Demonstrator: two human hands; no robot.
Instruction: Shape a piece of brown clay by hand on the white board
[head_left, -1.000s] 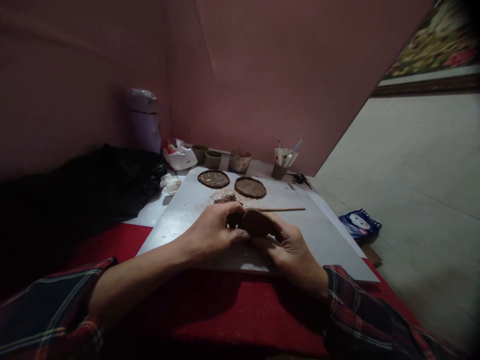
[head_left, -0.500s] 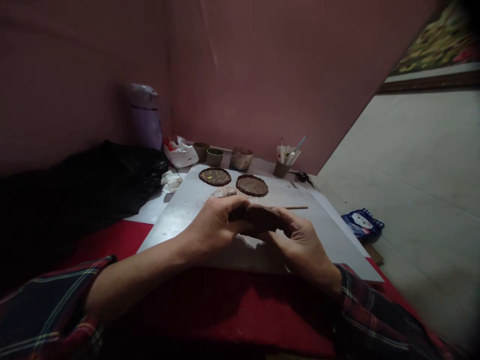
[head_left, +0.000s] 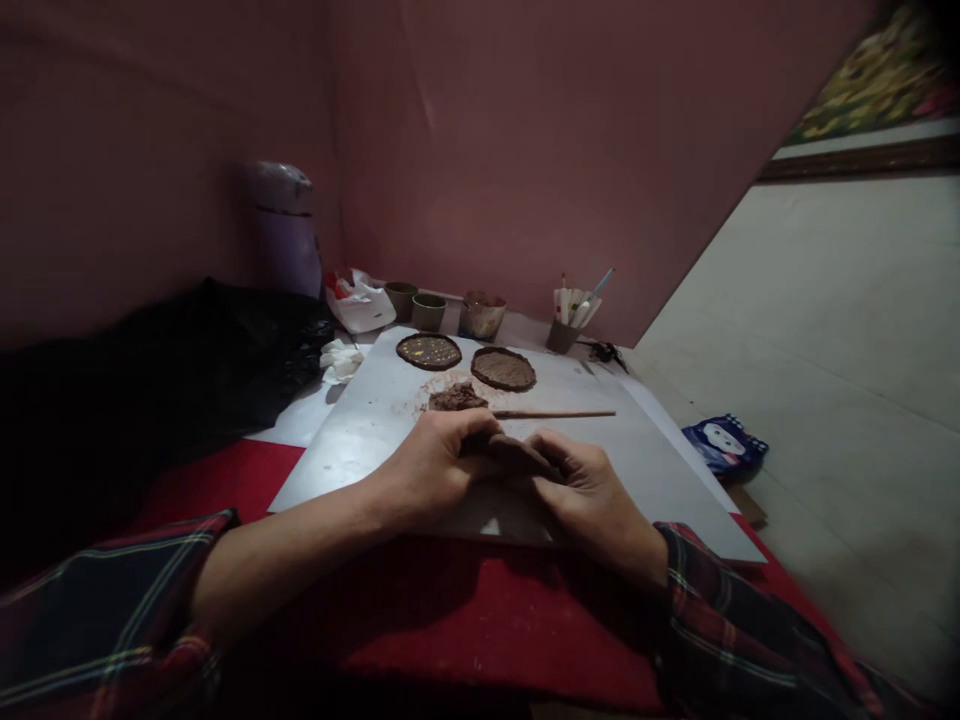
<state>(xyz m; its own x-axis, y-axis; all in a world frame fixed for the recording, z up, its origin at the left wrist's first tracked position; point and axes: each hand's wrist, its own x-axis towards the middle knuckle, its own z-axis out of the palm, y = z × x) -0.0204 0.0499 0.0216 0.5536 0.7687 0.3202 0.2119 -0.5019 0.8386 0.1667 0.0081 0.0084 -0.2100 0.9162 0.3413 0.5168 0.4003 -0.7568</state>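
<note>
My left hand (head_left: 435,460) and my right hand (head_left: 592,495) are both closed on a flat, dark brown piece of clay (head_left: 517,456), one at each side. They hold it up over the near part of a white board (head_left: 660,480); my fingers cover much of it. Just beyond my left hand, a crumbly brown clay lump (head_left: 459,397) lies on the board. A thin wooden stick (head_left: 562,414) extends to the right from beside the lump. Farther back lie two round clay discs with raised rims: one (head_left: 429,351) dotted yellow, the other (head_left: 504,369) plain with a rough surface.
Along the back stand two small cups (head_left: 429,313), a stained container (head_left: 482,316) and a brush cup (head_left: 562,336). A black plastic bag (head_left: 247,330), crumpled tissue (head_left: 340,362) and a purple bottle (head_left: 289,240) are at the left. Red cloth (head_left: 480,620) lies under the board.
Both hands have lowered slightly toward me with the clay piece, which is tilted flatter. The clay lump and the stick's left end now show beyond them.
</note>
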